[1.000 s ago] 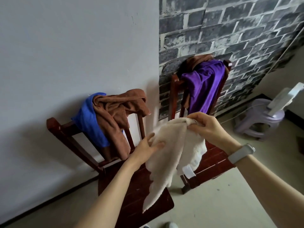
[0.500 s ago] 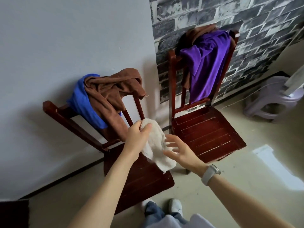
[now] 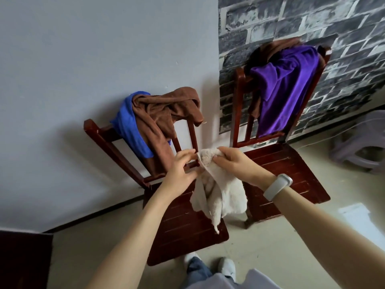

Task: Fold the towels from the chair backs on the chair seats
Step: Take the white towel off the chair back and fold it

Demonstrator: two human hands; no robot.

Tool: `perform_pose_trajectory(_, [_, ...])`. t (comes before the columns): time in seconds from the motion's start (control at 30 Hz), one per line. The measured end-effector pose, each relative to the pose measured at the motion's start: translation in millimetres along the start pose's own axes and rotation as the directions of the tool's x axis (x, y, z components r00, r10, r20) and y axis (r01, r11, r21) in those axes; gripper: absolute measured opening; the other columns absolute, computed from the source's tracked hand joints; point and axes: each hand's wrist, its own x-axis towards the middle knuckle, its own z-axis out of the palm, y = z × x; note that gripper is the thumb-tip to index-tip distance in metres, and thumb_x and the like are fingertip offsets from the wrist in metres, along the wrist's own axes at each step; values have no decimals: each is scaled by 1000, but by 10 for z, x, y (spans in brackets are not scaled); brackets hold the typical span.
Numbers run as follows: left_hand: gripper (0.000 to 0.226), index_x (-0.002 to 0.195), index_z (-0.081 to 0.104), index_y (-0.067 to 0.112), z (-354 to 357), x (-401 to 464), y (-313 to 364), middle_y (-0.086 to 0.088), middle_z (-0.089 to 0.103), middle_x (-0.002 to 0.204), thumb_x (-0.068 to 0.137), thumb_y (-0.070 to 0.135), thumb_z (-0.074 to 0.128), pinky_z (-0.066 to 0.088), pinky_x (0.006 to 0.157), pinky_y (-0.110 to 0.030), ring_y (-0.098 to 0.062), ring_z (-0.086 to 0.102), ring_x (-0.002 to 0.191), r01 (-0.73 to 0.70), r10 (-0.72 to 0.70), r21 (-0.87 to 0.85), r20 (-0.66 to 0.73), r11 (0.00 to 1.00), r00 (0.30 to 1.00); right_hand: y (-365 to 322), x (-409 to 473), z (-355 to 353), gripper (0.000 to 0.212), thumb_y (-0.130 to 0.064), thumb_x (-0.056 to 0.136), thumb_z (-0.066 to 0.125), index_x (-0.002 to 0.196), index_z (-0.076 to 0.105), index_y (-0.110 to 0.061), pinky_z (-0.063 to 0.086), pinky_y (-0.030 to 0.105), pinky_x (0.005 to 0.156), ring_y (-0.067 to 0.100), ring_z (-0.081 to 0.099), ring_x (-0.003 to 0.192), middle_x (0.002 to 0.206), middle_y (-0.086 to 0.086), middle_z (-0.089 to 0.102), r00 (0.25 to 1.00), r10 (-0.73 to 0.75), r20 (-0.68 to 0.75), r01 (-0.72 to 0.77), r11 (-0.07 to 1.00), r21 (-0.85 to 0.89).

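You have the cream towel (image 3: 218, 192) up in the air over the gap between the two chairs, its top edge bunched between your hands and the rest hanging in a crumpled tail that ends just above the front of the left chair seat (image 3: 183, 232). Your right hand (image 3: 231, 161) has its fingers curled round the top edge; your left hand (image 3: 183, 170) pinches the cloth just beside it, so the two grips are nearly touching. To fold well from here, I'd judge you first need two true corners: slide your hands apart along that upper hem until the edge pulls straight and the towel hangs flat, then give it a light shake to drop the twisted tail. Once it hangs flat, lower it onto the left chair seat, which is bare and right under the cloth, and fold there, not in the air. The right chair seat (image 3: 291, 176) is also bare if you prefer it. Further back, the brown towel (image 3: 162, 113) and the blue towel (image 3: 127, 126) wait heaped on the left chair back, and the purple towel (image 3: 285, 84) with another brown cloth (image 3: 268, 46) behind it hangs on the right chair back, against the brick-patterned wall (image 3: 312, 21).
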Motion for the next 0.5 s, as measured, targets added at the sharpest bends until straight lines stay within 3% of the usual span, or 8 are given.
perform_pose_trajectory(0.1, [12,99,62,14,-17,7,83,4,63,98,91,13,53,48,85,-20,-12,60,95,51,-60,-104,-86,993,995,-38,60,-226,24,-10,92,50,69,53,-16,40,22,61,11,51,63,68,1,52,985,119,125,-116,993,-32])
perform_pose_trajectory(0.2, [34,121,51,19,-9,24,93,5,62,111,88,15,58,50,88,-19,-11,61,103,167,-127,-234,177,958,976,35,108,-370,17,-9,91,50,79,61,-11,51,24,64,15,62,66,74,3,64,960,239,143,-259,955,147])
perform_pose_trajectory(0.27, [45,127,48,22,108,65,73,5,58,120,85,13,62,47,91,-18,-9,57,109,77,-57,-91,201,993,978,62,115,-412,16,-9,91,50,82,63,-9,53,22,60,12,65,63,71,2,67,947,263,186,-301,928,220])
perform_pose_trajectory(0.33, [30,118,58,15,234,110,87,2,61,112,88,8,57,47,86,-13,-11,58,106,19,-17,-24,81,1000,997,85,102,-439,15,-10,91,51,84,63,-4,51,23,61,15,63,65,73,5,66,938,281,205,-320,926,198])
perform_pose_trajectory(0.4, [20,106,63,13,304,138,120,2,65,100,91,7,51,50,83,-18,-12,60,97,101,-94,-85,81,991,992,160,91,-489,16,-15,89,55,88,61,0,46,24,61,17,57,68,76,8,60,957,279,86,-284,957,53])
perform_pose_trajectory(0.5, [14,88,65,18,346,162,169,0,67,90,92,15,52,53,86,-37,-15,63,91,294,-261,-115,237,949,936,413,102,-605,19,-23,86,60,100,60,-11,45,26,70,14,58,79,87,-1,61,939,154,-308,-263,897,-355])
